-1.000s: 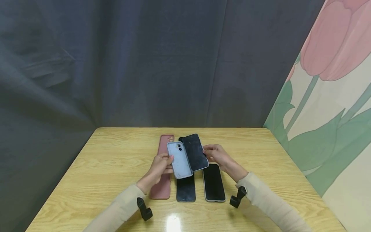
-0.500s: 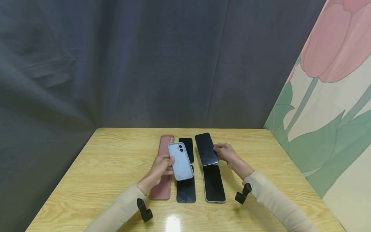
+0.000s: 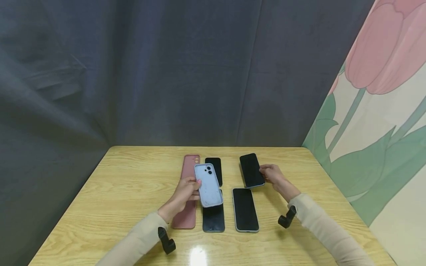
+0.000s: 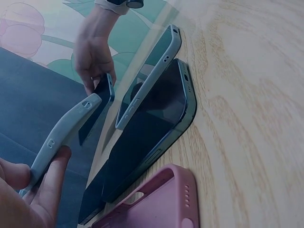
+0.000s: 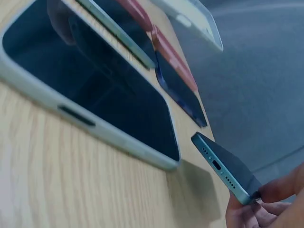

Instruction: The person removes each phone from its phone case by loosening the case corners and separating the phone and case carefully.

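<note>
Over the last half second the right hand [image 3: 273,175] has carried a dark-screened smartphone [image 3: 252,170] farther right, while the left hand [image 3: 182,192] has barely shifted. A dark curtain [image 3: 186,74] spans the far side, a tulip mural [image 3: 376,111] covers the right wall, and the wood-grain tabletop [image 3: 126,181] stretches below. The right grip pinches the smartphone by its right edge; its near end is raised off the tabletop, at the far right of the group. The left grip pinches a pale blue phone case [image 3: 209,190] by its left edge, near the middle. At left a pink phone case [image 3: 188,216] lies hollow side up; at near right sits a phone in a light case [image 3: 245,210]. Between them lie a near black phone [image 3: 213,218] and a smaller-looking far black phone [image 3: 217,168], both partly hidden behind the blue case.
</note>
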`<state>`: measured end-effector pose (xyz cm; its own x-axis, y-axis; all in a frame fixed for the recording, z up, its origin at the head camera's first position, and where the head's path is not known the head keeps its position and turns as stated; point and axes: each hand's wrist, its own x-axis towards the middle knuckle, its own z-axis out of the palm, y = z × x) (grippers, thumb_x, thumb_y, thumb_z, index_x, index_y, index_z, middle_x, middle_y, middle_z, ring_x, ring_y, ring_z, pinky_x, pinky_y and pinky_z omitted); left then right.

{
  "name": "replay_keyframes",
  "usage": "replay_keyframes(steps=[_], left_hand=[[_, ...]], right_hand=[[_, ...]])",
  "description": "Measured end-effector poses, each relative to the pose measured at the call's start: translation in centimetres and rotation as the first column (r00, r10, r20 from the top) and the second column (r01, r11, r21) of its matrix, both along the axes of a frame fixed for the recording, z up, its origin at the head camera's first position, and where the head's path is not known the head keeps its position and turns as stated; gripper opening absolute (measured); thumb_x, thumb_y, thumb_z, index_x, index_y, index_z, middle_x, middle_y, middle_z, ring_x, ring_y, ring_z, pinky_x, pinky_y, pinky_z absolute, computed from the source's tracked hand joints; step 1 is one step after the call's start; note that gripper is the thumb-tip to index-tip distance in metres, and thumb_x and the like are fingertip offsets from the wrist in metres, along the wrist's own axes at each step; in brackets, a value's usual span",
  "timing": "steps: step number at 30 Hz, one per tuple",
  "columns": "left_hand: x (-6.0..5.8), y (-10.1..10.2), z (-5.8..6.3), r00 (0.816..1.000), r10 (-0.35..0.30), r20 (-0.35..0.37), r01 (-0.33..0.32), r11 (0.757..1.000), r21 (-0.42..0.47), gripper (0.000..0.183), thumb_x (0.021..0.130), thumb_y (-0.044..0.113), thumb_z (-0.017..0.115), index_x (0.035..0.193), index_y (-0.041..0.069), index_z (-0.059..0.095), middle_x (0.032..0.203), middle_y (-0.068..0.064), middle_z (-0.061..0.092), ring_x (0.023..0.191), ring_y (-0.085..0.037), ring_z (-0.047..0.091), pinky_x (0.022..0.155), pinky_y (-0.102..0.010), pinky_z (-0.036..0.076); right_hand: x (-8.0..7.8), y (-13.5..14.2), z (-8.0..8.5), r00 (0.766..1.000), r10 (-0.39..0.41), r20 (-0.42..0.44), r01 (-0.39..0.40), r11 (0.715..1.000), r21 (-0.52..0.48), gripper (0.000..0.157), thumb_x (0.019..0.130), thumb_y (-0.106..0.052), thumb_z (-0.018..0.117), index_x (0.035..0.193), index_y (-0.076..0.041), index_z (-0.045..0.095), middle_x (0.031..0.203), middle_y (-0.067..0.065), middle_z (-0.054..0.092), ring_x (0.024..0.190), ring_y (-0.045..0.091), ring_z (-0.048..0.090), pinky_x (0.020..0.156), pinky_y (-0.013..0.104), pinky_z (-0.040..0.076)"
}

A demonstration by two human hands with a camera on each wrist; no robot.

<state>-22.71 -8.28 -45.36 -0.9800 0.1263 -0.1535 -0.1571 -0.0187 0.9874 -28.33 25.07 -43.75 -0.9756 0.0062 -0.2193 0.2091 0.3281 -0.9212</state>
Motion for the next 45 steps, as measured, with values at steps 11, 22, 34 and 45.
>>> replay_keyframes(steps=[11, 22, 34, 45], left_hand=[[0.0, -0.1, -0.1, 1.000, -0.020, 0.002, 0.020, 1.000, -0.017, 0.031, 0.103, 0.013, 0.053, 0.121, -0.011, 0.052, 0.091, -0.011, 0.068, 0.075, -0.015, 0.066, 0.068, -0.032, 0.059], [0.1, -0.1, -0.2, 1.000, -0.025, 0.011, 0.026, 0.999, -0.035, 0.029, 0.102, 0.013, 0.053, 0.121, -0.010, 0.052, 0.090, -0.012, 0.066, 0.074, -0.015, 0.065, 0.069, -0.031, 0.058], [0.3, 0.0, 0.1, 0.999, -0.028, 0.021, 0.030, 0.997, -0.065, 0.037, 0.102, 0.017, 0.055, 0.127, -0.011, 0.050, 0.095, -0.014, 0.066, 0.075, -0.016, 0.062, 0.067, -0.032, 0.058], [0.0, 0.1, -0.1, 0.998, -0.051, 0.027, 0.053, 0.997, -0.053, 0.037, 0.102, 0.017, 0.056, 0.126, -0.010, 0.051, 0.093, -0.013, 0.065, 0.074, -0.016, 0.063, 0.068, -0.032, 0.058]], right_hand=[[-0.4, 1.7, -0.7, 0.997, -0.063, 0.034, 0.062, 0.998, 0.018, 0.041, 0.103, -0.004, 0.042, 0.138, 0.018, 0.040, 0.108, 0.018, 0.063, 0.083, 0.016, 0.058, 0.075, 0.030, 0.050], [-1.0, 2.9, -1.8, 0.995, -0.075, 0.063, 0.074, 0.997, 0.030, 0.042, 0.103, -0.003, 0.042, 0.139, 0.019, 0.038, 0.118, 0.028, 0.059, 0.090, 0.021, 0.060, 0.082, 0.035, 0.051], [-1.2, 3.6, -2.2, 0.993, -0.118, 0.000, 0.118, 0.989, 0.086, 0.031, 0.096, 0.005, 0.052, 0.122, 0.023, 0.054, 0.111, 0.033, 0.063, 0.083, 0.020, 0.066, 0.071, 0.028, 0.056], [-0.8, 3.6, -1.8, 0.993, -0.120, -0.023, 0.121, 0.988, 0.095, 0.031, 0.097, 0.006, 0.048, 0.123, 0.023, 0.052, 0.112, 0.035, 0.062, 0.080, 0.022, 0.068, 0.072, 0.034, 0.059]])
